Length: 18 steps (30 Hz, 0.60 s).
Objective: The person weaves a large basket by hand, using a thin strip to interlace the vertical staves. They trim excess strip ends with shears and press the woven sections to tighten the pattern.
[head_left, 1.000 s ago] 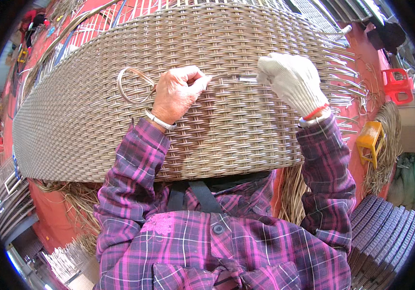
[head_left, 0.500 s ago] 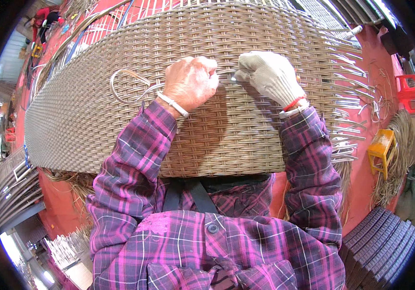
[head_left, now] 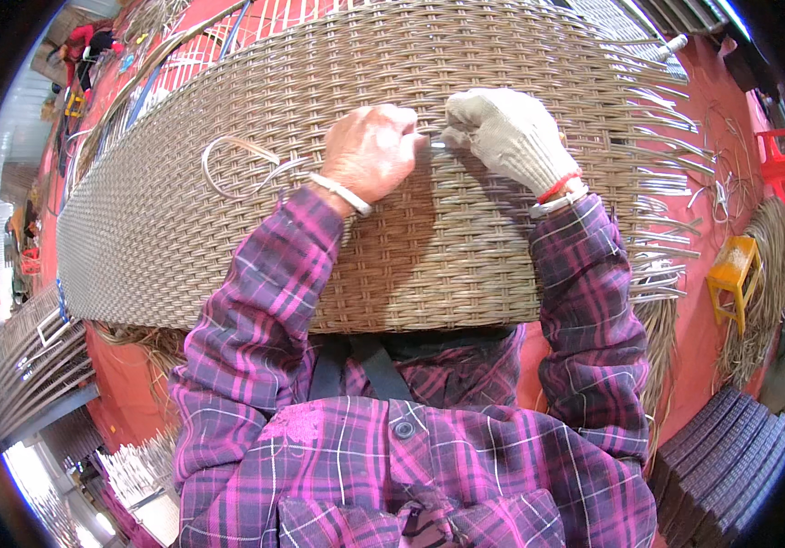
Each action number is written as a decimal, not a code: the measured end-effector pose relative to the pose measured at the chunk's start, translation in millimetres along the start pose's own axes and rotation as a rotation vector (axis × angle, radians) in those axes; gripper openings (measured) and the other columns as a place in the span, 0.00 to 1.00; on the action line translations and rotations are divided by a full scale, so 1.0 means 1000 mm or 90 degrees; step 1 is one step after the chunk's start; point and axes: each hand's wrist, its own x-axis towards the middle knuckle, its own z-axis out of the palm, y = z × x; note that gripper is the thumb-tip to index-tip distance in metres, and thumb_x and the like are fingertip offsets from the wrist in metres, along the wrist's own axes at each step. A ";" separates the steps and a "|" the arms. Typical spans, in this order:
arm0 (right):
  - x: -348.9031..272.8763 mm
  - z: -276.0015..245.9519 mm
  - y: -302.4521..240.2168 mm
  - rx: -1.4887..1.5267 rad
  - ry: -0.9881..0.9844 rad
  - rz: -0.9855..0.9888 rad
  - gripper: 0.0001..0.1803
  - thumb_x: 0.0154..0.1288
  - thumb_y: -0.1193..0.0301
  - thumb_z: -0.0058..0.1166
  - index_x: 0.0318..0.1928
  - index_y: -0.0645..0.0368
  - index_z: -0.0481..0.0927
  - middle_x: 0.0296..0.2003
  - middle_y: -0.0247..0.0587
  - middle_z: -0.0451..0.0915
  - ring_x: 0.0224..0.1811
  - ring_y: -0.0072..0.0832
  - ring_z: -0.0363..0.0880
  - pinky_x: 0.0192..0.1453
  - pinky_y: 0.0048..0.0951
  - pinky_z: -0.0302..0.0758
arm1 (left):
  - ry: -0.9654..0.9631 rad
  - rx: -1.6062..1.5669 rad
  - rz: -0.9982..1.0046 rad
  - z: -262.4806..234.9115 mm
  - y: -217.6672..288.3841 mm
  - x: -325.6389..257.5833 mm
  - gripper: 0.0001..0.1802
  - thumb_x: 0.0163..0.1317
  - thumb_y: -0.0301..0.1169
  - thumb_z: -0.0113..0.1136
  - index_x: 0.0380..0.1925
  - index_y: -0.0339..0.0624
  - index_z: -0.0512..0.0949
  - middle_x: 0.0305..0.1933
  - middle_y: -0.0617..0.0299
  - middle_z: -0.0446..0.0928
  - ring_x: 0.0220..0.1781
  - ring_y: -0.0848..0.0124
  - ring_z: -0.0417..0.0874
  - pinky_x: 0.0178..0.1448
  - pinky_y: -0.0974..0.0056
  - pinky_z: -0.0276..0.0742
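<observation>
A large curved panel of woven tan wicker (head_left: 228,119) fills the upper middle of the view, with loose strand ends sticking out along its right edge. My bare left hand (head_left: 372,151) rests fisted on the weave, pinching a pale flat wicker strand (head_left: 237,169) that loops off to the left. My right hand (head_left: 507,132), in a light knit glove, is closed on the same strand right beside the left hand. Both purple plaid sleeves reach up from below.
A yellow stool (head_left: 733,274) and a red stool (head_left: 781,155) stand on the red floor at the right. Bundles of loose strands (head_left: 763,301) lie near them. Stacked woven panels (head_left: 731,457) sit at lower right, metal frames (head_left: 31,365) at left. A person (head_left: 82,46) crouches far upper left.
Both hands have come closer together on the panel, the right hand sliding left toward the left hand. The strand loop at the left has grown smaller.
</observation>
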 end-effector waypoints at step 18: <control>-0.025 -0.008 -0.002 -0.093 0.097 -0.036 0.07 0.66 0.67 0.54 0.32 0.55 0.77 0.30 0.45 0.80 0.33 0.47 0.82 0.37 0.46 0.77 | 0.165 -0.301 0.042 0.013 -0.010 -0.025 0.09 0.59 0.24 0.70 0.39 0.37 0.83 0.40 0.59 0.81 0.37 0.67 0.85 0.42 0.64 0.82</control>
